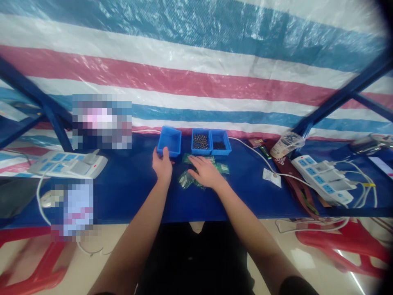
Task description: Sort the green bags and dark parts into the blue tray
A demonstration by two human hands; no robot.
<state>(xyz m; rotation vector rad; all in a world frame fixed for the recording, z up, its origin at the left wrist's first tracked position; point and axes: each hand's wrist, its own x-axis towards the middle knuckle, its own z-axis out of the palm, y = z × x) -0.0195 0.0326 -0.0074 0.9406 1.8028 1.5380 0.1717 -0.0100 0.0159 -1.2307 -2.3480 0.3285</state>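
Note:
My left hand (pixel 162 165) grips the front left corner of a blue plastic bin (pixel 170 141), thumb at its front rim and fingers along the side. Only the bin's bare floor shows inside it. My right hand (pixel 205 170) lies palm down with its fingers apart, resting on several small clear packets with green contents (pixel 186 180); part of the pile is hidden beneath it. Just behind that hand stand two joined blue bins: one holds small brassy metal pieces (pixel 201 141), the other small dark pieces (pixel 219 145) like screws.
Power strips stand at left (pixel 69 164) and right (pixel 322 180), with white cables trailing. A plastic cup (pixel 287 144), a brown strap (pixel 296 184) and a white packet (pixel 272 178) lie right on the blue table (pixel 245 200). Striped sheeting (pixel 196 78) hangs behind. Blurred patches cover things at left.

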